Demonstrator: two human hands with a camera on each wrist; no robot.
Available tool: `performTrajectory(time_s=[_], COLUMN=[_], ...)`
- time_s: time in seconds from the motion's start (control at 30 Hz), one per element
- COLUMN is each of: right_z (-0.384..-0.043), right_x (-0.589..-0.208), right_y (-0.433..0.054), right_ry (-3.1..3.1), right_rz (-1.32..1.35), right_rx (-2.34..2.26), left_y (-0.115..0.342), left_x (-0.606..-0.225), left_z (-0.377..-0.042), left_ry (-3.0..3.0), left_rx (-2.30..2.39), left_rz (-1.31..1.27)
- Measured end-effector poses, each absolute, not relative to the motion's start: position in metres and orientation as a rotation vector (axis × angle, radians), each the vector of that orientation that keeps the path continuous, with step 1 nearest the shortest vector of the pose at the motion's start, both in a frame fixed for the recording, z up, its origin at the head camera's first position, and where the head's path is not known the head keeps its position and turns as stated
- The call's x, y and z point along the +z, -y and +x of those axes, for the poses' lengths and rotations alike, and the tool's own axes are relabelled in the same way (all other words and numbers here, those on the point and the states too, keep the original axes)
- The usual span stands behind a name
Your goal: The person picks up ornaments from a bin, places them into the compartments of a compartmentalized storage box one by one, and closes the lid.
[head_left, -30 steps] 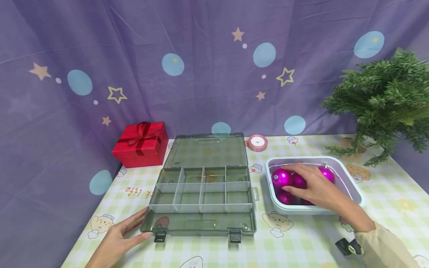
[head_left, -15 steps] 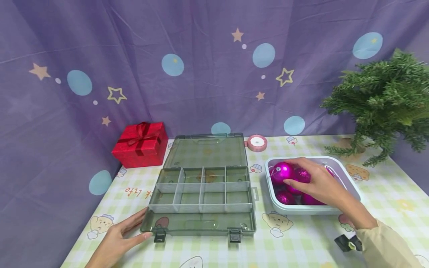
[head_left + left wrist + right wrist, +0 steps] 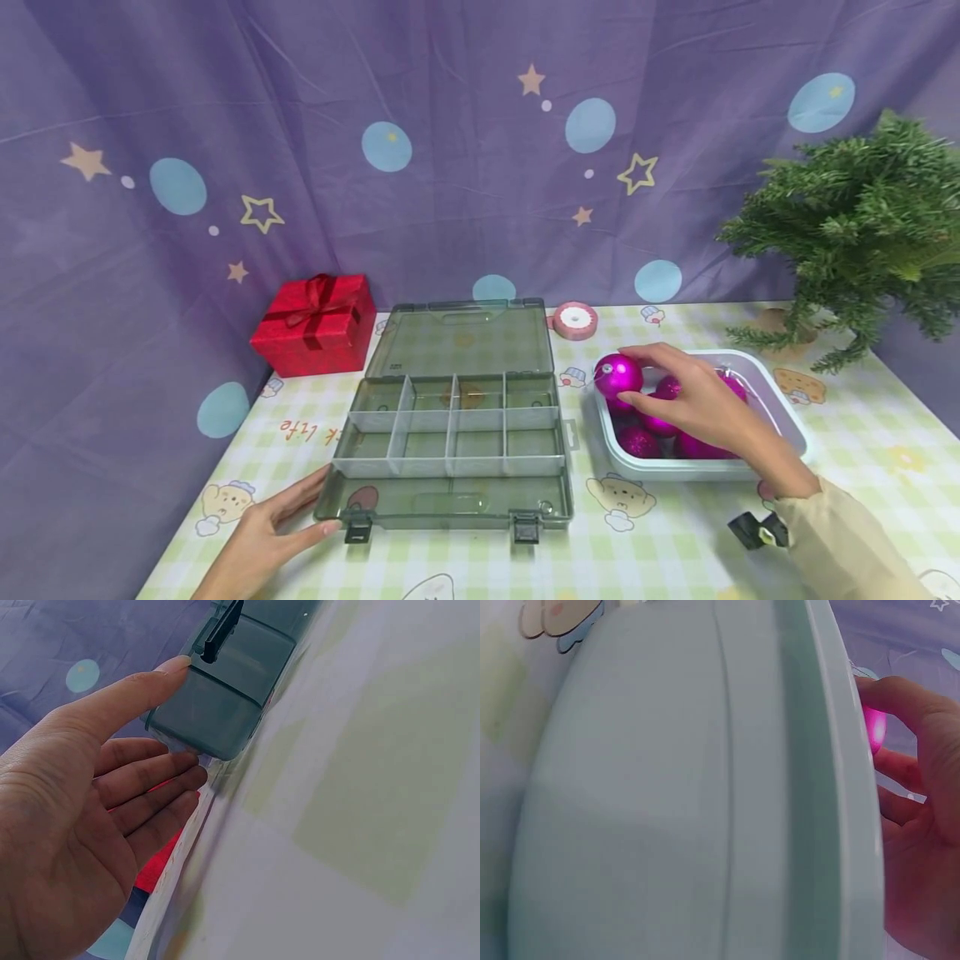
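Note:
My right hand (image 3: 701,400) pinches a shiny magenta Christmas ball (image 3: 618,377) between thumb and fingers, over the left rim of the light blue tub (image 3: 783,408). Several more magenta balls (image 3: 637,442) lie in that tub, partly hidden by the hand. In the right wrist view the tub's wall (image 3: 645,780) covers most of the held ball (image 3: 874,729). A dark translucent compartment box (image 3: 450,502) stands with its lid raised back. At its front left corner rests my left hand (image 3: 262,529), the thumb at the front edge and the other fingers along the side, loosely extended.
Behind the box on the left stands a red gift box (image 3: 318,325) with a bow. A pink ribbon spool (image 3: 576,321) lies behind the tub, and a small artificial Christmas tree (image 3: 862,233) rises at the back right. A black clip-like piece (image 3: 753,531) is near the right sleeve.
The right hand has taken hold of a magenta ball, lifting it from the others and moving it left to the tub's rim. The left hand and the compartment box have stayed still.

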State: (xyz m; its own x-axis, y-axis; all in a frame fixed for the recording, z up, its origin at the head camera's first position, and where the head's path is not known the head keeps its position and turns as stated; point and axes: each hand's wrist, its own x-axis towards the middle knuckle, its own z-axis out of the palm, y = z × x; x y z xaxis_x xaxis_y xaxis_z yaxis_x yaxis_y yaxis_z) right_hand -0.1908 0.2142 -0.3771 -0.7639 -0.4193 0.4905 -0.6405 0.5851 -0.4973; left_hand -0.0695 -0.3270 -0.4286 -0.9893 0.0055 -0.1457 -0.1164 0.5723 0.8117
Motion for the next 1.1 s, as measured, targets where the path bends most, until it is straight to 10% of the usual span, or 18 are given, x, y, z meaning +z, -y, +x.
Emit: performTrajectory(time_s=[1.1], right_z=[-0.225], right_x=[-0.381], right_y=[-0.132], right_ry=[2.662], right_rz=[0.9], right_rx=[1.09], left_y=[0.327], left_x=[-0.428], left_z=[-0.071], left_ry=[-2.686], left_rx=[1.342], left_rz=[-0.119])
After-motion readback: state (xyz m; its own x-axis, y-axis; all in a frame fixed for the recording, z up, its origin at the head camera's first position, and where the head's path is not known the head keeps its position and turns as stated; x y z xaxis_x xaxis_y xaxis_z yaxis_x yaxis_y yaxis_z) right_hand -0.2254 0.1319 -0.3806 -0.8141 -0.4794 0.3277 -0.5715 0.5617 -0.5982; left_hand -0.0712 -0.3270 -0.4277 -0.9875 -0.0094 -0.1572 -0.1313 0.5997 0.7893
